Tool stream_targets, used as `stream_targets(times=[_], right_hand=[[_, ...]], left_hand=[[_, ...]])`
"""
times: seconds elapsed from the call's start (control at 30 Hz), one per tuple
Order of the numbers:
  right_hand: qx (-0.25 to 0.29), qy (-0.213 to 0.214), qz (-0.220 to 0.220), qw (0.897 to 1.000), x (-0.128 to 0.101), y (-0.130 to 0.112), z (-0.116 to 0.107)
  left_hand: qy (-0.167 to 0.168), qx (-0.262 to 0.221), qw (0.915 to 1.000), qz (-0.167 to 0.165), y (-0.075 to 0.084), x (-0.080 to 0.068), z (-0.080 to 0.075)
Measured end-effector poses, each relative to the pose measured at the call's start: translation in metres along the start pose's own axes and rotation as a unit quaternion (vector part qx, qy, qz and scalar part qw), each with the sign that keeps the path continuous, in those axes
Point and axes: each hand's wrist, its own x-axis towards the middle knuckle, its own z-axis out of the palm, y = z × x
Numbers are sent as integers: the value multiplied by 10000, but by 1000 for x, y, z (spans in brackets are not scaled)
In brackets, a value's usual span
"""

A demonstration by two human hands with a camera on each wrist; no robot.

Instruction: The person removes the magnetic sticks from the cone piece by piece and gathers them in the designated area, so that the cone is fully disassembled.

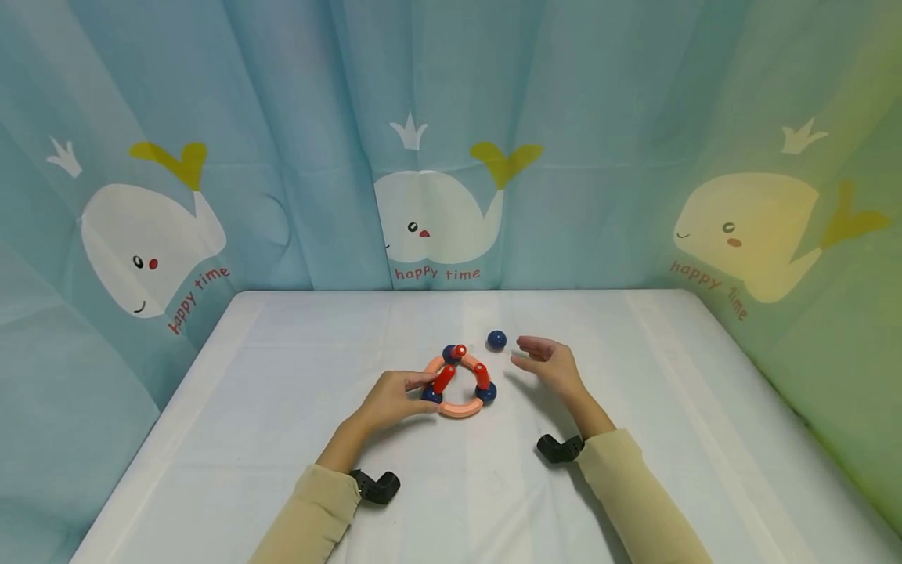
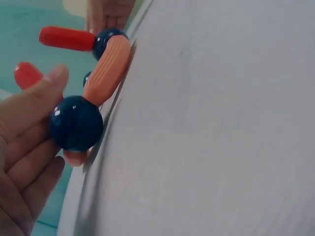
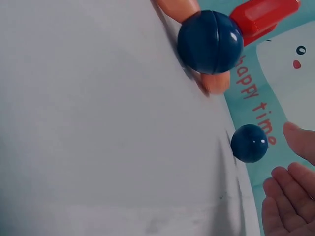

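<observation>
Centrally on the white surface point(image 1: 282, 439), a ring of magnetic rods and balls point(image 1: 461, 384) is held at its near-left side, the left hand point(image 1: 391, 401) pinching a dark blue ball point(image 2: 75, 123) there. Just beyond, a loose blue ball point(image 1: 496, 340) lies beside the right hand point(image 1: 550, 362), whose grip is open, fingers relaxed, holding nothing.
</observation>
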Motion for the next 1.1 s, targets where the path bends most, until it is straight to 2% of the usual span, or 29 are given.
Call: stream_targets(times=[0.1,0.27,0.57,0.83,1.1], right_hand=[[63,-22,-23,10000,-3,3,0],[170,12,24,9999,-8,5,0],[263,-10,6,9997,-25,0,-4],[508,-196,-3,9985,-39,-6,4],[842,-657,-206,9941,-51,-15,21]], left_hand=[[27,71,9999,144,-1,-1,1],[12,319,9993,207,-1,1,0],[22,366,9987,343,-5,0,-1],[441,363,9979,320,-5,-10,4],[991,556,9932,254,-1,-14,13]])
